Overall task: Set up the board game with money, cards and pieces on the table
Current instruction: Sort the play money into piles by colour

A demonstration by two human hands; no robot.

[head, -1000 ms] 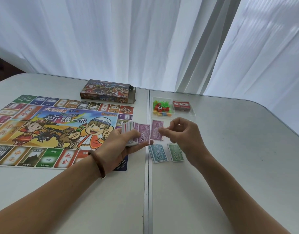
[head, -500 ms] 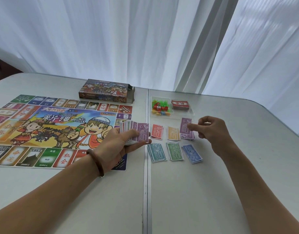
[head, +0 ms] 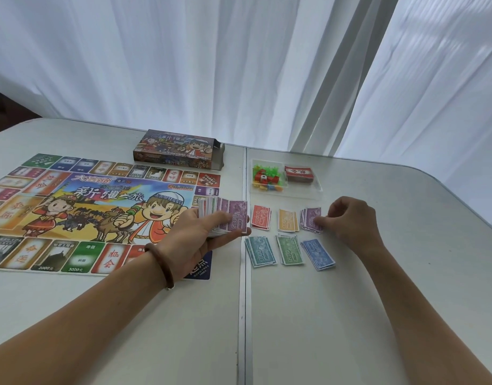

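Clear tray (head: 317, 191) holds pieces (head: 274, 179), cards (head: 298, 173), perhaps a die (head: 264, 178).

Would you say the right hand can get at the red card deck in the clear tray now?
Probably yes: the right hand pinches at the purple note pile, and the red card deck lies just beyond in the open clear tray, nothing between.

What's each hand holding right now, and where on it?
Left hand grips the fanned stack of play money by its near end, thumb on top. Right hand touches the purple note pile at its right edge; pinch unclear.
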